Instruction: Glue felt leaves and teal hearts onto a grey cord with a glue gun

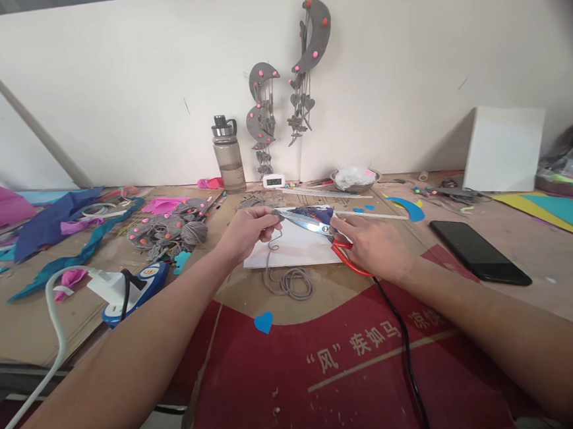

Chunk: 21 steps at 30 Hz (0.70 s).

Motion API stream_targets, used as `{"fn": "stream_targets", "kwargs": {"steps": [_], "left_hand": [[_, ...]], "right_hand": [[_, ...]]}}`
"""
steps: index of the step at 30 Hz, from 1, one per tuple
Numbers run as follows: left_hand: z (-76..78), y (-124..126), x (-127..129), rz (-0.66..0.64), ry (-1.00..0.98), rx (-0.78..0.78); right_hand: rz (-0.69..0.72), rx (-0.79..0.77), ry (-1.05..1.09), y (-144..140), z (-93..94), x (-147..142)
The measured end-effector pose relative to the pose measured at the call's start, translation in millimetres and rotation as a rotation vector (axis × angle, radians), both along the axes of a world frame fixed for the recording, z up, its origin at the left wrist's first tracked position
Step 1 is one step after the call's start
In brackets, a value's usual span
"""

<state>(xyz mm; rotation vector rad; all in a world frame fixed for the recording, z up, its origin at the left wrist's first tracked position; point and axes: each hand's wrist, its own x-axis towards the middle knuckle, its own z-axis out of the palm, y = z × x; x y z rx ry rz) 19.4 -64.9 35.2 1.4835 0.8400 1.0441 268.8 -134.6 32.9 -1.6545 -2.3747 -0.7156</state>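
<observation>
My right hand [379, 243] grips the red-handled scissors [305, 223], whose blades point left toward my other hand. With fingertips pinched together, my left hand [249, 232] holds grey yarn [297, 285] close to the blade tips. The yarn hangs down from there and ends in loose loops on the cardboard. Beneath the scissors lies a white sheet [258, 260], and a dark blue piece [322, 214] shows just behind the blades. A blue paper heart [264, 322] rests nearer to me on the red part of the cardboard [260, 388].
A phone [480, 252] lies to the right. On the left are a power strip [141, 292] with a white cable, felt scraps [56, 219] and a grey yarn ball [193, 234]. A bottle [228, 153] stands by the wall. A black cord [407, 357] crosses the cardboard.
</observation>
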Motion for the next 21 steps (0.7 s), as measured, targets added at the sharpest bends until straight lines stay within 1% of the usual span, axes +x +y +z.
{"fn": "stream_targets", "kwargs": {"steps": [6, 10, 12, 14, 17, 21], "left_hand": [[0.2, 0.4, 0.5, 0.017, -0.004, 0.0], [1.6, -0.6, 1.7, 0.019, -0.03, -0.018], [2.7, -1.5, 2.3, 0.02, -0.054, -0.046], [3.9, -2.6, 2.8, 0.018, -0.074, -0.075], [6.0, -4.3, 3.6, 0.023, -0.106, -0.1], [8.5, -6.5, 5.7, 0.052, -0.204, -0.13]], "right_hand": [[-0.026, -0.044, 0.031, -1.0, 1.1, -1.9], [-0.006, -0.083, 0.188, 3.4, -2.6, 0.5], [0.021, -0.087, 0.289, 6.4, -4.8, 2.2], [0.053, -0.08, 0.344, 8.3, -6.5, 3.2], [0.091, -0.086, 0.327, 8.2, -8.0, 3.0], [0.094, -0.099, 0.284, 4.6, -8.4, -0.1]]}}
